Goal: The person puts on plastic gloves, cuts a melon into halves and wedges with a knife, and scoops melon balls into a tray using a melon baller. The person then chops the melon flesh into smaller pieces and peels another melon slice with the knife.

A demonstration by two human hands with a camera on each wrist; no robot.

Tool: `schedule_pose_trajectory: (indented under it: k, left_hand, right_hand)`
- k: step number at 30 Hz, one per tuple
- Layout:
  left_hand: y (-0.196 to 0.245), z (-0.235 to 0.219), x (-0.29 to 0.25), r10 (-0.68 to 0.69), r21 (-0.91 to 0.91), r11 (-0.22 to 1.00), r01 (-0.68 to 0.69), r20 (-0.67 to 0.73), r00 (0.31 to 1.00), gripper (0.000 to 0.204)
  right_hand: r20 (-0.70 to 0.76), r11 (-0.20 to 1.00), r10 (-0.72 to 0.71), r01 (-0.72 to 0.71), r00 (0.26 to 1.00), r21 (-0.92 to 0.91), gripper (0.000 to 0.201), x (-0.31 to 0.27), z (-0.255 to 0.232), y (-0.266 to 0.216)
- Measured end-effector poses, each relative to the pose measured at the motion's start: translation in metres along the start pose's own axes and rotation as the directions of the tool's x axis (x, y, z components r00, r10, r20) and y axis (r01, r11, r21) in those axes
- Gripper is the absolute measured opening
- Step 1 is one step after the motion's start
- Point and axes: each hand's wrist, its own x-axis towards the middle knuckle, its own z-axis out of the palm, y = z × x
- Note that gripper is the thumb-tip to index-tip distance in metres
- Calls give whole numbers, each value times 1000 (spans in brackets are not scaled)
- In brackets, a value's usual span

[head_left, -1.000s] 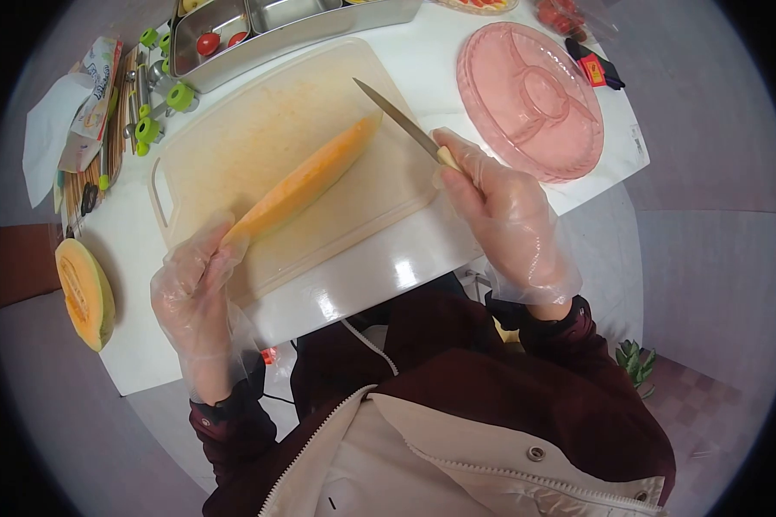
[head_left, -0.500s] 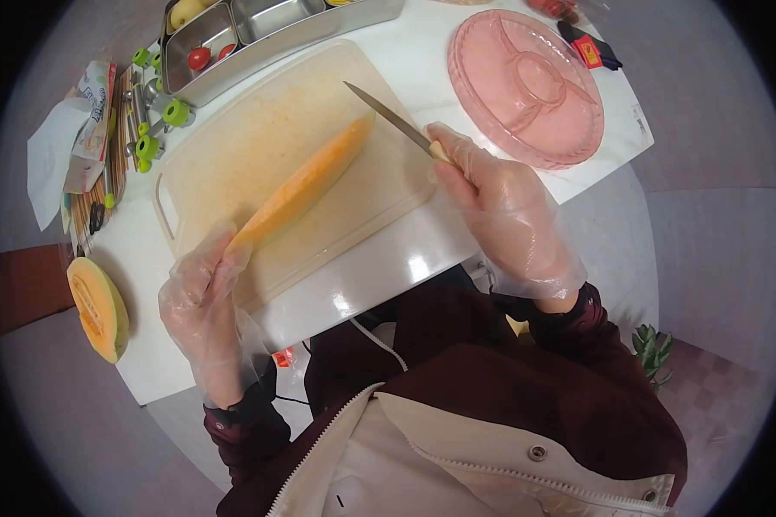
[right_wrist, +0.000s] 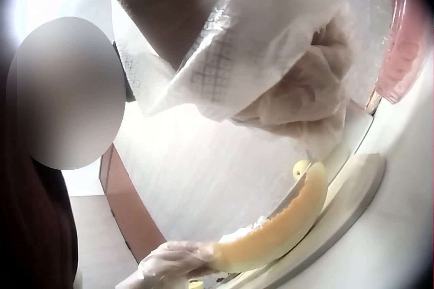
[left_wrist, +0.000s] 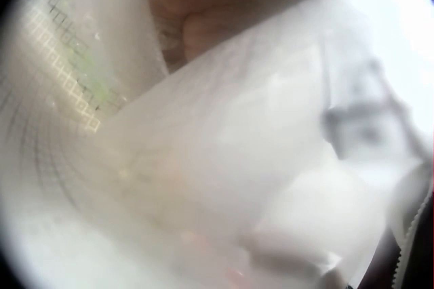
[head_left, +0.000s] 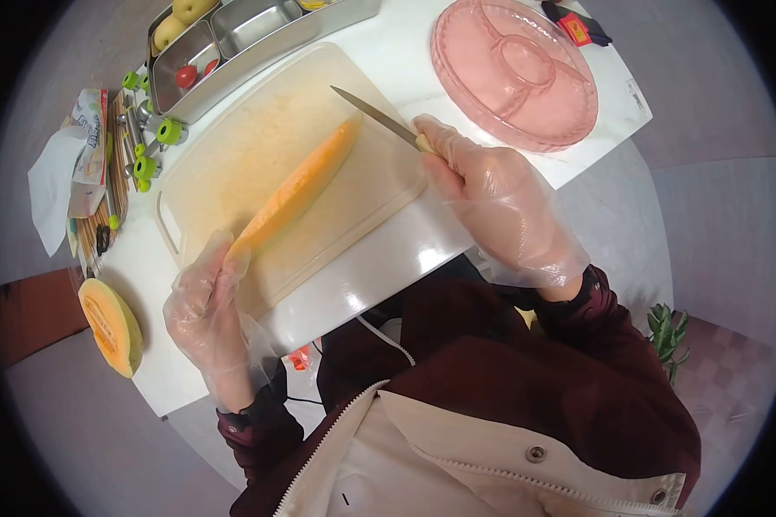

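A long wedge of orange-fleshed melon (head_left: 297, 189) lies slantwise over the pale cutting board (head_left: 366, 202). My left hand (head_left: 205, 314), in a clear plastic glove, pinches its near end between thumb and fingers. My right hand (head_left: 502, 202), gloved too, grips a knife (head_left: 376, 115) by its light handle. The blade points up and left, close to the wedge's far tip. In the right wrist view the wedge (right_wrist: 281, 238) curves up from the left hand (right_wrist: 173, 258). Blurred glove plastic (left_wrist: 224, 147) fills most of the left wrist view.
A melon half (head_left: 110, 327) sits at the table's left edge. Skewers and green-ended tools (head_left: 145, 168) lie behind it. A steel tray (head_left: 254, 65) with tomatoes and yellow fruit stands behind the board. A pink divided platter (head_left: 526, 60) is at the back right.
The head view has shifted, so the table appears moved and slightly turned. Both hands keep their holds; the knife and melon wedge stay in nearly the same relation.
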Motion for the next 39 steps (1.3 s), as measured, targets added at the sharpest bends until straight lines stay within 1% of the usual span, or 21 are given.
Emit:
schedule_pose_trajectory:
  k: [2,3,5,6,7,9,11,12,13,14,15,16,17,19,21,25,27,30,32,35,39]
  left_hand:
    - [1,3,-1,11,-35,999,-12,-47,999,22]
    - [0,3,-1,15,-35,999,-17,-44,999,22]
    - [0,1,0,68,49,997,-66,-33,997,22]
    - [0,1,0,72,50,996,-70,-32,997,22]
    - [0,1,1,72,47,996,-70,-33,997,21]
    - [3,1,2,77,45,996,-75,-31,997,20]
    - [10,0,2,78,97,992,-75,-24,997,20]
    - [10,0,3,78,99,992,-75,-23,997,20]
    - [10,2,3,74,59,996,-72,-38,997,20]
    - [9,3,3,70,19,997,-69,-54,996,20]
    - [9,3,3,71,20,997,-70,-54,996,20]
    - [8,3,3,54,24,998,-52,-47,997,20]
    - [8,2,3,36,30,999,-35,-40,999,21]
    - [8,1,3,47,47,998,-45,-33,998,21]
    - [9,0,3,59,66,996,-57,-25,998,21]
    - [14,0,3,64,125,990,-62,-18,998,21]
    - [15,0,3,69,147,987,-65,-20,997,21]
    - [15,-1,2,65,145,987,-63,-10,998,22]
    - [14,0,2,123,166,979,-119,-15,992,22]
    - [13,1,2,119,127,985,-115,-23,993,21]
    - [13,1,2,100,139,986,-96,-20,995,20]
  right_hand:
    - [-7,1000,-9,9,1000,-2,40,0,4,5]
    - [-11,1000,-20,20,1000,-6,40,1,5,7]
    - [5,1000,-4,4,1000,-1,39,1,2,5]
    - [26,1000,10,-10,1000,2,39,2,1,4]
    - [22,1000,12,-12,1000,5,39,2,-1,4]
    - [99,998,62,-65,993,23,39,4,-2,4]
    - [89,998,58,-61,994,22,39,5,-1,6]
    - [83,998,53,-55,995,17,40,6,-1,8]
    - [84,998,53,-55,995,19,40,7,-1,7]
    - [108,995,88,-92,990,35,39,10,-1,7]
    - [132,990,122,-130,984,50,39,12,-1,7]
    - [131,990,122,-130,984,51,39,13,-1,8]
    - [135,986,125,-138,983,94,38,13,0,10]
    - [139,980,127,-146,982,137,38,15,-4,11]
    - [280,933,190,-262,941,248,37,17,-13,8]
    - [240,945,152,-212,959,248,38,14,-10,12]
    - [150,966,114,-145,982,215,37,11,-6,15]
    - [184,958,150,-189,971,216,36,9,-13,10]
    - [208,961,143,-186,968,205,36,8,-20,8]
    - [226,960,139,-187,964,208,36,7,-20,11]
    - [237,957,145,-197,961,213,36,11,-19,11]
